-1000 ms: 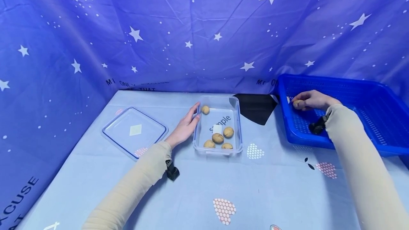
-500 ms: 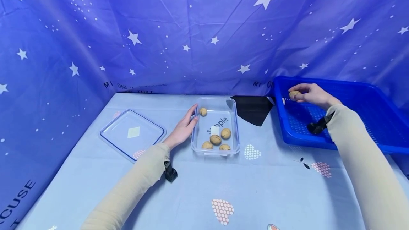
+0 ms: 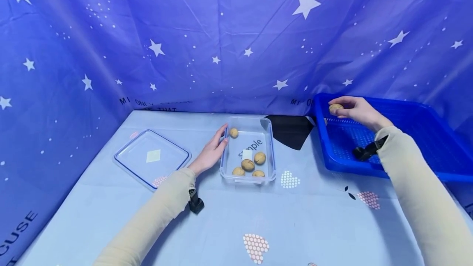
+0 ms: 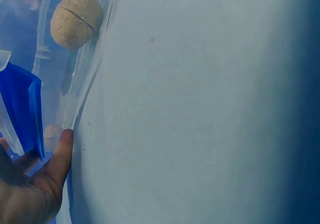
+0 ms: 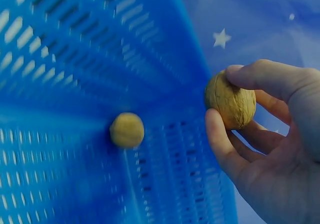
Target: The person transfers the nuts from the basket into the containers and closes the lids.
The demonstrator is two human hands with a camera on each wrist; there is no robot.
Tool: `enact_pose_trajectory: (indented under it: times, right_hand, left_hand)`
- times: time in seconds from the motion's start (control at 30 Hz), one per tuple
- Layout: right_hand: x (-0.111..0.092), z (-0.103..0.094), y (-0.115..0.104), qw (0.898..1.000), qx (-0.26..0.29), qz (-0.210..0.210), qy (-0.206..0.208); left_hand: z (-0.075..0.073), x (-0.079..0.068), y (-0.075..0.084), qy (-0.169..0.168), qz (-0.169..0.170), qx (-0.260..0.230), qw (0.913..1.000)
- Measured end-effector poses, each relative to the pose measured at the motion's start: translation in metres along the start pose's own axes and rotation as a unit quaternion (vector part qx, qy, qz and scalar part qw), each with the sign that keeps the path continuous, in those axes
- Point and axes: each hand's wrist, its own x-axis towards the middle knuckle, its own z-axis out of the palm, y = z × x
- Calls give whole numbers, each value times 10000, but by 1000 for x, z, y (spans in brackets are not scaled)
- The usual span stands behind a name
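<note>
My right hand (image 3: 356,112) pinches a walnut (image 5: 231,101) between thumb and fingertips, above the left part of the blue plastic basket (image 3: 323,147). Down in a basket corner lies another walnut (image 5: 127,130), mostly hidden in the head view. With fingers fairly straight, my left hand (image 3: 209,153) rests against the left wall of a clear plastic food container (image 3: 274,151). Several walnuts (image 3: 248,165) sit inside that container, most near its front wall and one walnut (image 3: 234,133) at the back left. The left wrist view shows the left hand (image 4: 42,184) at the container's side.
A clear lid (image 3: 137,163) with a blue seal lies flat on the table (image 3: 221,225), left of the container. A black printed patch (image 3: 292,130) shows between container and basket. Behind the table hangs a blue star-patterned cloth (image 3: 192,19).
My right hand has lifted the walnut up from inside the basket to about rim height and slightly left. The left hand stays at the container; the head view has shifted a little.
</note>
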Motion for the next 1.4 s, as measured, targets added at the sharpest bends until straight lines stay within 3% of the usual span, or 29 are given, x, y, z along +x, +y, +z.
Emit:
enact_pose_trajectory:
  times: [0.4,0.77,1.03,1.4]
  right_hand:
    - [-4,21,-34,9989,19,-448,165]
    - [-5,52,-58,9965,183,-810,63]
    - [-3,84,-71,9902,265,-1278,-488]
    - [0,133,-81,9817,229,-1499,-1155]
  left_hand:
    - [0,0,0,21,-21,26,10000]
    - [0,1,-2,22,36,2,10000]
    - [1,1,-3,17,12,-3,10000]
    - [1,2,-1,79,-3,55,10000]
